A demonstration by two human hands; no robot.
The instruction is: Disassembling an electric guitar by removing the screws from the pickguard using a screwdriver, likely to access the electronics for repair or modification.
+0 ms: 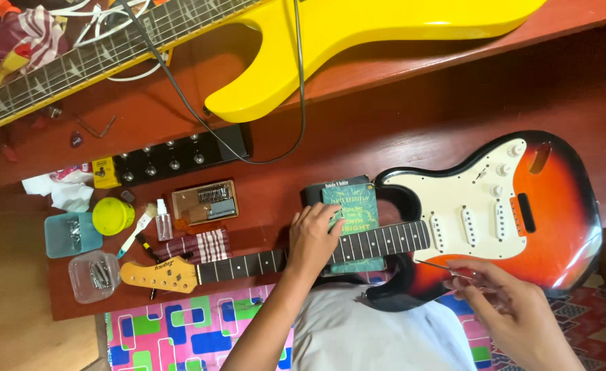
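The sunburst guitar (523,227) lay flat, its neck (261,261) under the left fingers (327,223), thin wire (444,269) pinched between the right fingers (464,278).

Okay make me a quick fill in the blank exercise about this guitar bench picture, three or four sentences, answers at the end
1. The left hand rests on the neck of the sunburst guitar, over a ____ book.
2. The right hand pinches a thin ____ rod.
3. At the top lies a ____ guitar.
4. The round lime-green lid sits beside a ____ box of screws.

Answers: green; metal; yellow; blue
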